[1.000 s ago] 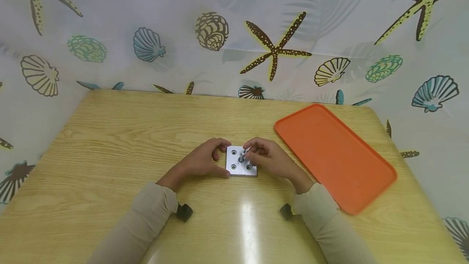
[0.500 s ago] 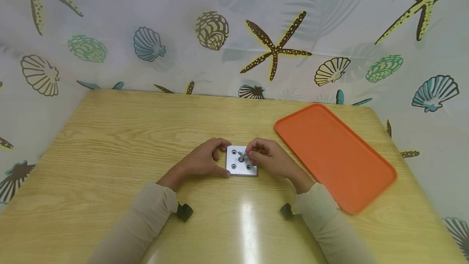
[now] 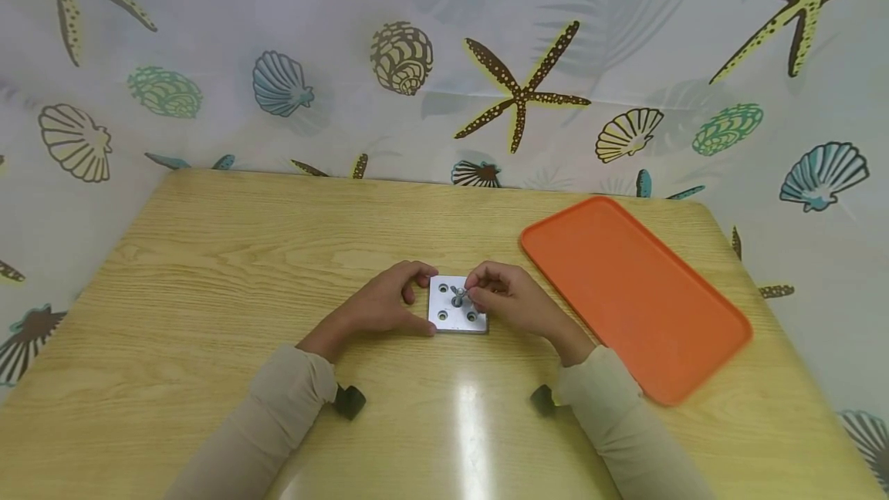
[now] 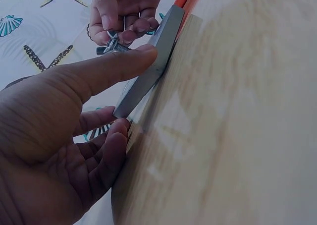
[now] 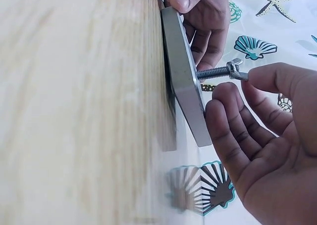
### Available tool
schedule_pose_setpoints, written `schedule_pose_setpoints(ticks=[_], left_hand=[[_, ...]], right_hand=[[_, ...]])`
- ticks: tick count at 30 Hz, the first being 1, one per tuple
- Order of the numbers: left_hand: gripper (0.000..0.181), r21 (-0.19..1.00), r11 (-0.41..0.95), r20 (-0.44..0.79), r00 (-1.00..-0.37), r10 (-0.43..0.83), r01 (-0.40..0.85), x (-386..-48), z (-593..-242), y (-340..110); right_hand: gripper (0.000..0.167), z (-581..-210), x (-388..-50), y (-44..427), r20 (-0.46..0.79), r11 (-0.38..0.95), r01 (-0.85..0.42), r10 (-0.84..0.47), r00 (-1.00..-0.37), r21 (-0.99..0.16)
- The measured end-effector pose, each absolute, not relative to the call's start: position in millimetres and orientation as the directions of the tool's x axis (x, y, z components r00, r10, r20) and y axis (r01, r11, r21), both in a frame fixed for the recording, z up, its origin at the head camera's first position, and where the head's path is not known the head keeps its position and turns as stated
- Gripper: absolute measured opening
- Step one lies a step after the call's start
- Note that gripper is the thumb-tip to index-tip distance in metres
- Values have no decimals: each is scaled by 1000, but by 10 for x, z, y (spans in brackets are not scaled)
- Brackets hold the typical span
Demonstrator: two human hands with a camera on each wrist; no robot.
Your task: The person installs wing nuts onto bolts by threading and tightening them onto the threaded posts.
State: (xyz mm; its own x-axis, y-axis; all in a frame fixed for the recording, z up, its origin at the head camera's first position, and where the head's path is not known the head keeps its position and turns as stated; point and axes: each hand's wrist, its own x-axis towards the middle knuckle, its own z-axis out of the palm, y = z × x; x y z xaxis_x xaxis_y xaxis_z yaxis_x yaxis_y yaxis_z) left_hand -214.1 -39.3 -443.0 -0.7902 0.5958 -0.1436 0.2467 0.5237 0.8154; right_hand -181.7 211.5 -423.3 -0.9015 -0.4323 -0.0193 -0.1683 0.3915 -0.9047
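A square silver metal plate (image 3: 451,324) with a hole near each corner lies on the wooden table. Its left side is held by my left hand (image 3: 380,303), thumb on the near corner and fingers at the far corner. From the plate's middle a threaded bolt (image 5: 213,73) stands up, carrying a wing nut (image 5: 235,69) near its free end. My right hand (image 3: 515,303) pinches one wing of the wing nut between thumb and index finger. In the right wrist view its other fingers are curled near the plate's edge. The plate's underside is hidden.
An orange tray (image 3: 632,299) lies at an angle on the right of the table (image 3: 243,245), close to my right forearm. Behind the table hangs a white cloth (image 3: 333,14) printed with shells and starfish.
My right fingers have shifted slightly to the right and turned at the wing nut, leaving more of it visible. The left hand and the plate stay in place.
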Motion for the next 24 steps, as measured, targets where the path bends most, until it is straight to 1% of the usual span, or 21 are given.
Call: schedule_pose_setpoints(ticks=[7, 16, 19, 24], left_hand=[[82, 817, 522, -144, -790, 596, 245, -2136, -4426, -398], [83, 818, 521, -142, -792, 594, 244, -2133, -4413, -398], [83, 817, 522, -143, -791, 595, 244, -2136, -4416, -398], [84, 813, 526, -142, -790, 596, 251, -2136, -4415, -398]], right_hand=[[9, -4224, -1814, 2098, -38, 403, -150, -422, -906, -903], [12, -4212, -1814, 2091, -37, 404, -155, -428, -903, -901], [16, -4219, -1819, 2089, -41, 394, -150, -437, -899, -907], [25, -4227, -1823, 2097, -24, 394, -180, -461, -887, -901]])
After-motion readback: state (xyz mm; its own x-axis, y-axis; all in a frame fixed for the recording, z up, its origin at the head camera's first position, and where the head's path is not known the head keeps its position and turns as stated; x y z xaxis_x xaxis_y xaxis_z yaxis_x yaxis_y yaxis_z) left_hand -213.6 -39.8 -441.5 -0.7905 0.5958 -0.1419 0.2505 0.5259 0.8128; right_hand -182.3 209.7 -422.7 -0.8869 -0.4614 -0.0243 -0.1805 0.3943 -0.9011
